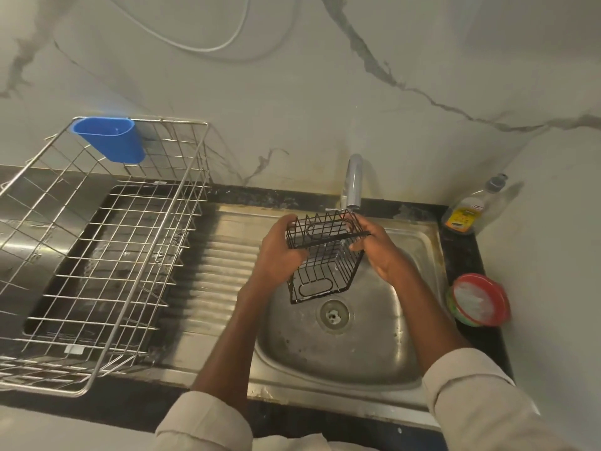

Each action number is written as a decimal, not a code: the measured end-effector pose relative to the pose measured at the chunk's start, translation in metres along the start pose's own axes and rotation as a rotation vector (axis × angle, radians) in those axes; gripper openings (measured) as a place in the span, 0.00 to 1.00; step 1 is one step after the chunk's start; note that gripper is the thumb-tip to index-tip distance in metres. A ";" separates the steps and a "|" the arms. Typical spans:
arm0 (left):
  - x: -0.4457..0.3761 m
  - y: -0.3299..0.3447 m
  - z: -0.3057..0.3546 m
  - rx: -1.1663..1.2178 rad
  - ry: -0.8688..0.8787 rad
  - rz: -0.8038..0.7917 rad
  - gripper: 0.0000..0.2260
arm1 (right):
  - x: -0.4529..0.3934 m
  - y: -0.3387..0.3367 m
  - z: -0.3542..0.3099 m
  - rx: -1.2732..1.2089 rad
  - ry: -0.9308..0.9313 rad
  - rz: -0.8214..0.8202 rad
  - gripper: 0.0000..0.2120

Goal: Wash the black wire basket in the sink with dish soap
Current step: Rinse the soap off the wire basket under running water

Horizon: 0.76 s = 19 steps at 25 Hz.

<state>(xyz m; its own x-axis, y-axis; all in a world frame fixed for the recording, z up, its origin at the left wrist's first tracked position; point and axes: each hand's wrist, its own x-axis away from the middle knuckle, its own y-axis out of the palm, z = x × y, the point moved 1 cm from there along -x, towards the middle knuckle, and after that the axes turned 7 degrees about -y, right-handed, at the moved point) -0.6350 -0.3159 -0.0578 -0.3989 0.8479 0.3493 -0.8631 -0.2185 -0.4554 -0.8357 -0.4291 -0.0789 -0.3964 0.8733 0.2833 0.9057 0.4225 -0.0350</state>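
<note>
A small black wire basket (325,265) hangs tilted over the steel sink (419,242), its top edge just under the tap spout (353,180). My left hand (279,252) grips its left side, fingers curled round the wires. My right hand (380,252) holds the right rim, fingers hooked over it. A thin run of water seems to fall from the spout onto the basket. A clear dish soap bottle (471,211) with a yellow label stands on the dark counter at the sink's back right corner.
A large steel wire dish rack (107,255) with a blue plastic cup (110,139) hooked on its rim fills the drainboard on the left. A red and green round tub (478,299) of white paste sits right of the sink. The drain (333,315) lies below the basket.
</note>
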 end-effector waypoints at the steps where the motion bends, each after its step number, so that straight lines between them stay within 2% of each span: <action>1: 0.001 -0.002 0.000 0.013 0.007 0.005 0.41 | -0.002 0.002 -0.001 0.008 0.001 -0.007 0.40; 8: 0.022 -0.008 0.008 0.011 0.013 0.066 0.45 | -0.009 0.013 -0.015 0.054 -0.003 -0.039 0.40; 11: 0.026 -0.005 0.012 0.010 0.005 0.066 0.48 | -0.008 0.005 -0.012 0.074 -0.029 -0.046 0.43; 13: 0.033 -0.001 0.022 -0.015 0.014 0.056 0.44 | -0.008 -0.001 -0.008 0.074 -0.026 -0.043 0.45; 16: 0.036 0.005 0.025 -0.041 0.021 0.055 0.36 | -0.009 -0.003 -0.009 0.053 -0.028 -0.037 0.40; 19: 0.039 0.004 0.021 -0.020 0.028 0.091 0.36 | -0.017 0.002 -0.010 0.074 -0.035 -0.050 0.38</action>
<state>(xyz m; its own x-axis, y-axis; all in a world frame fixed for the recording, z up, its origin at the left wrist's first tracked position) -0.6602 -0.2944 -0.0285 -0.4661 0.8383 0.2830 -0.8173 -0.2854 -0.5006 -0.8257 -0.4455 -0.0741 -0.4471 0.8579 0.2530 0.8716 0.4815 -0.0923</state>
